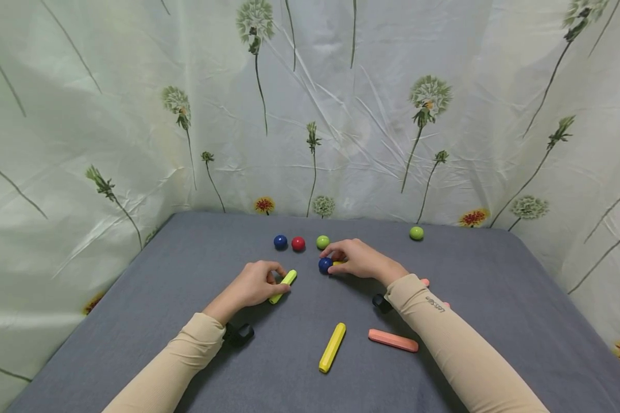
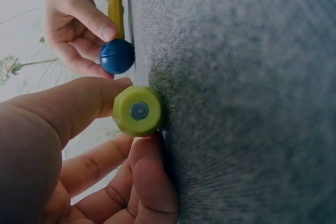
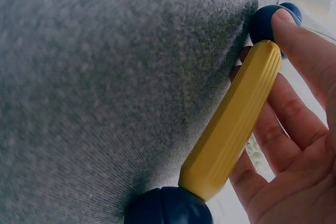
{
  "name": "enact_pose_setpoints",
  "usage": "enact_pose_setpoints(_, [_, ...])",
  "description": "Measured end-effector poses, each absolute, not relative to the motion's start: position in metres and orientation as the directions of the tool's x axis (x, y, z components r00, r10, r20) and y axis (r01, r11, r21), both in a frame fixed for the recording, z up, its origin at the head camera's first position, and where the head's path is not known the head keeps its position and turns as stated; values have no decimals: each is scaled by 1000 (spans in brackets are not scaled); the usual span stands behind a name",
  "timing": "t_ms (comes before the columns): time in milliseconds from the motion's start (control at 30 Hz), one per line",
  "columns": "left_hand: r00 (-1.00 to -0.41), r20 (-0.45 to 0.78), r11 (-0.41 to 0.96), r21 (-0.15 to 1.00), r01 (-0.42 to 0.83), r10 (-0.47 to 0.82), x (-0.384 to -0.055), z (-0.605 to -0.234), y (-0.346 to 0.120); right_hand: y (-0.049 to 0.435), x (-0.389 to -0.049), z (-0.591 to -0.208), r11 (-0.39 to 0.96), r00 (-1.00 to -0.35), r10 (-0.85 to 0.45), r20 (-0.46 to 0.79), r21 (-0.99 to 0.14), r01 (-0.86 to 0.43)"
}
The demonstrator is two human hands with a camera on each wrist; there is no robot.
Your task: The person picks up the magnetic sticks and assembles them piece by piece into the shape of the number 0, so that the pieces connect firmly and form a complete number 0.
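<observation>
My left hand (image 1: 255, 282) pinches a yellow-green faceted rod (image 1: 283, 287) between thumb and fingers, low over the grey cloth. A round metal disc (image 2: 139, 110) shows in the rod's end in the left wrist view. My right hand (image 1: 361, 259) grips a blue ball (image 1: 325, 265) at one end of a yellow rod (image 3: 231, 124), the thumb lying on the ball. A second blue ball (image 3: 168, 208) sits at the rod's other end, down at the cloth. From the head view, the right hand hides most of this ball-and-rod piece.
Beyond the hands lie another blue ball (image 1: 281, 242), a red ball (image 1: 298, 244) and a green ball (image 1: 322, 242). Another green ball (image 1: 416, 233) is farther right. Nearer are a yellow rod (image 1: 332, 347) and a coral rod (image 1: 393, 340). The right forearm partly covers more coral pieces (image 1: 425, 282).
</observation>
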State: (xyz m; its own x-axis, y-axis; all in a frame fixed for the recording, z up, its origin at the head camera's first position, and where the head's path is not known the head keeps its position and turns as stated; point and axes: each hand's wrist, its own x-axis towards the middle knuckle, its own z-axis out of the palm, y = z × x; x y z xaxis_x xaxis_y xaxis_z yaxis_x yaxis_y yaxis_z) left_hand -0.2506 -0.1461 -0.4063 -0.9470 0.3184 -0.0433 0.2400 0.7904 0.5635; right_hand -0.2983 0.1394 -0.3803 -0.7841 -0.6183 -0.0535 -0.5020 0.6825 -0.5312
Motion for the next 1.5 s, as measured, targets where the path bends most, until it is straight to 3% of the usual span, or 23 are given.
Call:
enact_pose_setpoints(300, [-945, -23, 785, 564, 257, 326, -248, -407, -145, 137, -303, -381, 711, -784, -617, -64, -472, -521])
enact_pose_setpoints(1100, [-933, -60, 783, 564, 261, 355, -243, -405, -130, 134, -303, -380, 747, -809, -582, -84, -450, -490])
enact_pose_setpoints(1500, [-908, -127, 700, 682, 212, 399, -239, -406, -115, 137, -301, -378, 734, -798, -598, -71, -449, -510])
